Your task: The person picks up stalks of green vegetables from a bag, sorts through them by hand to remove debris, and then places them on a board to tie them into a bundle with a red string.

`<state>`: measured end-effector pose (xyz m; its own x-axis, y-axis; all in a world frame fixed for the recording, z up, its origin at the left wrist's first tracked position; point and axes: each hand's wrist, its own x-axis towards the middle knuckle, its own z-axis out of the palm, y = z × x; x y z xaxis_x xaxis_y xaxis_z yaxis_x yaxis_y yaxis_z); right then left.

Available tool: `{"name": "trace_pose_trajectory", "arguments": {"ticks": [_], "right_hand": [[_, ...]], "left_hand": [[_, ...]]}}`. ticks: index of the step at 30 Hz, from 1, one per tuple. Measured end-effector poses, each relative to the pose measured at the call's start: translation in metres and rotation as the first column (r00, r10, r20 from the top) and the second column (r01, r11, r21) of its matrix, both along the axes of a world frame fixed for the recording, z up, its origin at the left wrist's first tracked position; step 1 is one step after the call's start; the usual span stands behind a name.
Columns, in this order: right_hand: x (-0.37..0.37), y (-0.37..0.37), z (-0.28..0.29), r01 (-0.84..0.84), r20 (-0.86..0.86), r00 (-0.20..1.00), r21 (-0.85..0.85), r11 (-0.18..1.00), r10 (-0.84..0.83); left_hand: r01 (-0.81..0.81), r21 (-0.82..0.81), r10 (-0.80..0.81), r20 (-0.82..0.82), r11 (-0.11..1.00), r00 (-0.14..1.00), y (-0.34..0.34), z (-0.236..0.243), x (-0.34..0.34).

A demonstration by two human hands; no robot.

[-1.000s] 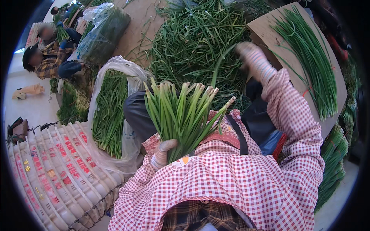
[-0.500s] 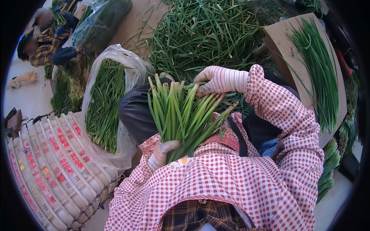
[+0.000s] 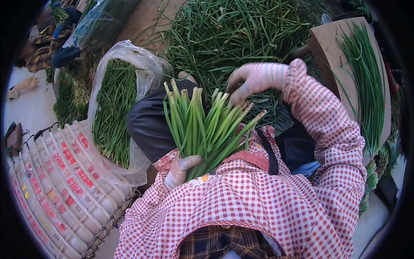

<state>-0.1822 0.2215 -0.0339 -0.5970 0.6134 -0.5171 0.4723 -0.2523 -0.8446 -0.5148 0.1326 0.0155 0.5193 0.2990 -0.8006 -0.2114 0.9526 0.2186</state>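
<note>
Gloved hands square up a bunch of green stalks

The left hand [image 3: 183, 169] grips the bunch of stalks [image 3: 207, 129] low against the chest, cut ends fanned upward so they can be levelled; the right hand [image 3: 254, 80], fingers loosely bent and holding nothing, rests on those ends. Beyond lies the loose pile of greens [image 3: 241, 34]; a greens-filled plastic bag [image 3: 116, 108] stands open at the left, within reach.
</note>
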Motion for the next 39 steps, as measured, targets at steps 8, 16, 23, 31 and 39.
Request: {"name": "trace_pose_trajectory", "arguments": {"ticks": [8, 16, 23, 31, 39], "right_hand": [[-0.045, -0.039, -0.027, 0.175, -0.352, 0.877, -0.401, 0.899, -0.328], [0.004, -0.017, -0.042, 0.324, 0.150, 0.910, 0.320, 0.890, -0.385], [0.053, -0.002, -0.086, 0.591, 0.335, 0.747, 0.062, 0.805, -0.574], [-0.029, -0.003, -0.035, 0.194, -0.123, 0.969, -0.151, 0.969, -0.213], [0.077, -0.007, -0.099, 0.288, 0.632, 0.488, 0.535, 0.794, -0.603]], "left_hand": [[0.225, 0.229, -0.208, -0.097, 0.947, 0.973, 0.002, 0.003, 0.000], [0.230, 0.262, -0.221, -0.063, 0.937, 0.973, 0.002, 0.004, -0.001], [0.296, 0.316, -0.290, -0.069, 0.901, 0.955, 0.002, -0.012, -0.009], [0.248, 0.215, -0.246, -0.036, 0.945, 0.969, 0.003, -0.011, -0.004], [-0.033, 0.159, 0.026, 0.046, 0.987, 0.999, -0.007, -0.003, -0.020]]}}
